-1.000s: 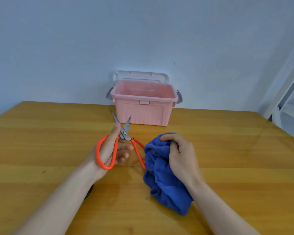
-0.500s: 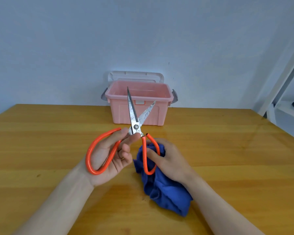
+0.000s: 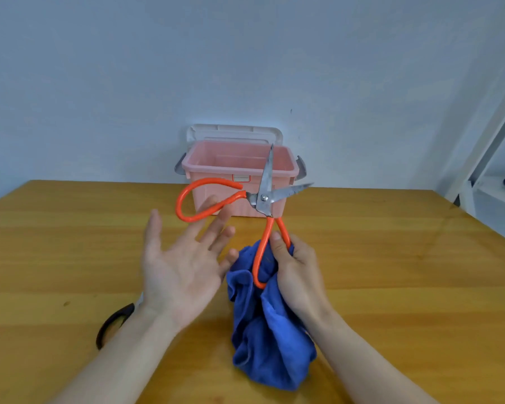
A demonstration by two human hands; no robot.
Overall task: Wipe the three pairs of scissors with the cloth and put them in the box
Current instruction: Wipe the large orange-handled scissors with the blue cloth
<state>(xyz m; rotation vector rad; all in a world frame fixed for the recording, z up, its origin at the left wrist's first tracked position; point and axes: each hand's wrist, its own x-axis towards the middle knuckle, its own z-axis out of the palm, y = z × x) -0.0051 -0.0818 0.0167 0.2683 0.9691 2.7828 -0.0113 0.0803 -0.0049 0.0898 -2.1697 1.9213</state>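
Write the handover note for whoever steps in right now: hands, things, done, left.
Left hand: open, palm up, holding nothing.
Right hand: grips the blue cloth and one loop of the orange scissors, blades spread, above the table.
Black-handled scissors: on the table under the left forearm.
Pink box: open, nothing seen inside.
Third pair: not in view.
Left: wiping, boxing all three.

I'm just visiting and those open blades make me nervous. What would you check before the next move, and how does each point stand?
1. Right hand grips one loop of the orange scissors: ok.
2. Blue cloth in the same hand: ok.
3. Left hand open, off the blades: ok.
4. Blades closed: not ok, spread.
5. Pink box open: ok.
6. Blades wiped: cannot tell.
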